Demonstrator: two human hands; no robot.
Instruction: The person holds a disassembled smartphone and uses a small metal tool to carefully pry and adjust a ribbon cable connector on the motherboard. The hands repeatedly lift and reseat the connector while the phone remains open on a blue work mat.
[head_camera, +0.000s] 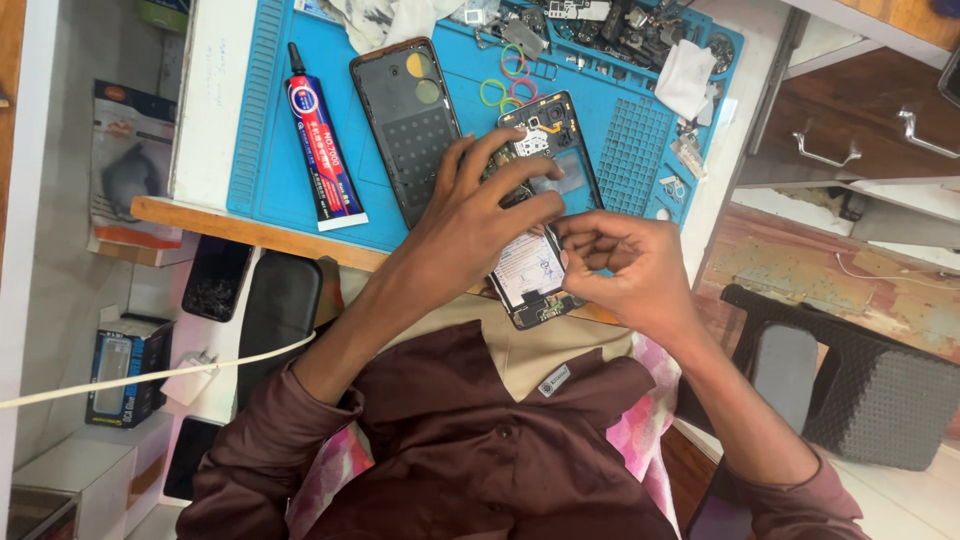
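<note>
Blue repair mat (265, 120) covered the table (215, 90), carrying a detached phone back cover (410, 125) and a glue tube (320, 140) beside it. At the mat's near edge lay an opened phone (535, 215); the left hand (470, 215) pressed spread fingers on it. The right hand (625, 265) had its grip pinched together over the phone's lower half, on something too small to tell.

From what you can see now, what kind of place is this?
Probably a phone repair bench: an opened phone under both hands, a blue repair mat, a glue tube, and loose parts.
</note>
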